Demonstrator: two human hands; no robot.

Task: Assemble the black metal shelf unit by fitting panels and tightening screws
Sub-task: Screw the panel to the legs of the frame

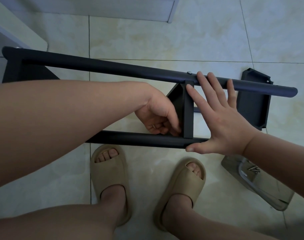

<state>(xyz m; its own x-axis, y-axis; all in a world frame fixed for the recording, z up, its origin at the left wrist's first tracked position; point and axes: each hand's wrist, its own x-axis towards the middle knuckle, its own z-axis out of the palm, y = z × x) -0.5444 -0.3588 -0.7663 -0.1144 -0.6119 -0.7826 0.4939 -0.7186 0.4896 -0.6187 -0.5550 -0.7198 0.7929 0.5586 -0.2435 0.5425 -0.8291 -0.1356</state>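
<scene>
Left fingers point(173, 129): curled, tips hidden behind the fitted panel point(188, 118) where it meets the near tube point(139, 139). A small metal piece point(153, 125) shows among them, held; I cannot tell what it is.

Right fingers point(202, 78): straight and spread wide, tips on the far tube point(113, 68), thumb on the near tube's right end. My right hand point(222, 122) lies just right of the panel; my left hand point(156, 115) is on its left.

The frame's left end is cut off by my forearm. A loose panel point(253, 104) lies on the floor at far right, partly behind the far tube. The screws point(253, 168) sit in a plastic bag point(269, 193) at near right, blurred.
</scene>
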